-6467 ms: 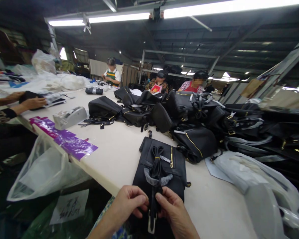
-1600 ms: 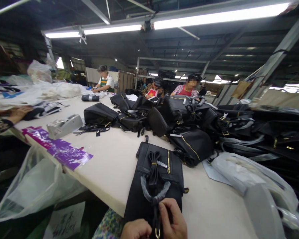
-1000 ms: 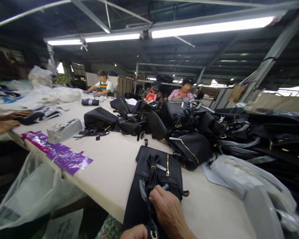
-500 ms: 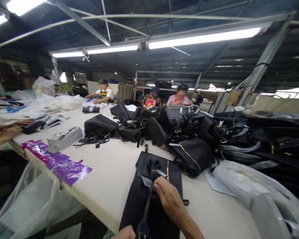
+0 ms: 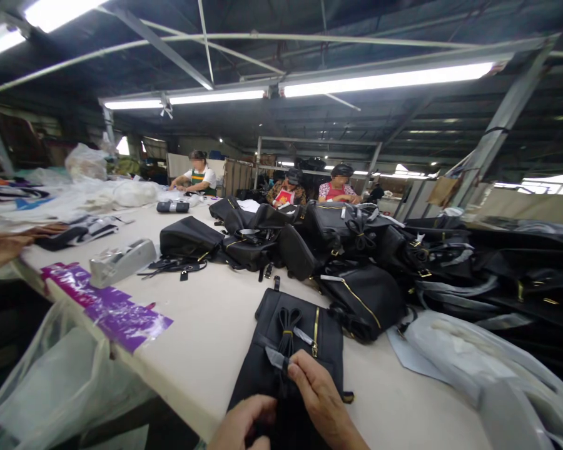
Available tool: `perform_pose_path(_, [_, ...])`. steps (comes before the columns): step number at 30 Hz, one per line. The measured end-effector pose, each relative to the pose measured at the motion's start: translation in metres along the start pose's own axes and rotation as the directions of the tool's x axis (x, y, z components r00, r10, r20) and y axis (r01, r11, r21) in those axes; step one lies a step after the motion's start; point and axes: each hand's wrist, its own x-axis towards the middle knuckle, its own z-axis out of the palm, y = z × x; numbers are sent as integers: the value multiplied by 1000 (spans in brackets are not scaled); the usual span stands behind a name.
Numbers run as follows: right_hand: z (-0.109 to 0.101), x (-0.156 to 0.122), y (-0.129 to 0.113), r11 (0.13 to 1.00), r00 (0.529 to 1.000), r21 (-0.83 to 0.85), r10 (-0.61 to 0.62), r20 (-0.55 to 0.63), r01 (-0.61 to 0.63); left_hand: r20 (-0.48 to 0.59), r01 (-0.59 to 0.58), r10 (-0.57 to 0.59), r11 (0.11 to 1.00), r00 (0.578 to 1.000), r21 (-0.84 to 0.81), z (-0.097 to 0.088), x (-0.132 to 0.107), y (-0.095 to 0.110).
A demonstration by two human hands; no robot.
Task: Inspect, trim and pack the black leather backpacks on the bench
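Observation:
A black bag [image 5: 258, 356] with a gold zipper [image 5: 316, 331] lies flat in front of me. On it rests a looped, tied black strap [image 5: 288, 324] with a piece of clear plastic wrap [image 5: 276, 357]. My right hand [image 5: 319, 394] pinches the strap at the wrap, thumb against fingers. Lower on the bag, my left hand [image 5: 246, 422] has its fingers curled inward over the near part. What those left fingers hold is hidden in the dark of the bag and cut by the frame's bottom edge.
Several black bags [image 5: 356, 297] are heaped beyond and to the right. A grey tape dispenser [image 5: 122, 262] stands left near purple sheets [image 5: 126, 322] on the table edge. Plastic wrapping [image 5: 469, 350] lies at right. Another person's hands [image 5: 9, 247] are at far left; several people work behind.
My left hand has come up and forward from the frame's bottom edge to the bag, closer to my right hand. The right hand keeps its pinch, slightly lower. The view has tilted a little.

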Motion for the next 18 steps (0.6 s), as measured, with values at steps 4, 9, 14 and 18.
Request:
perform_pose_path(4, [3, -1, 1, 1000, 1000, 15, -25, 9, 25, -90, -62, 58, 997, 994, -45, 11, 19, 27])
perform_pose_path(9, [-6, 1, 2, 1000, 1000, 11, -14, -17, 14, -85, 61, -112, 888, 990, -455, 32, 41, 35])
perform_pose_path(14, [-2, -4, 5, 1000, 998, 5, -15, -54, 15, -85, 85, -141, 879, 986, -470, 35, 41, 14])
perform_pose_path(18, [12, -14, 8, 997, 996, -38, -68, -60, 66, -65, 123, -172, 880, 983, -459, 37, 26, -4])
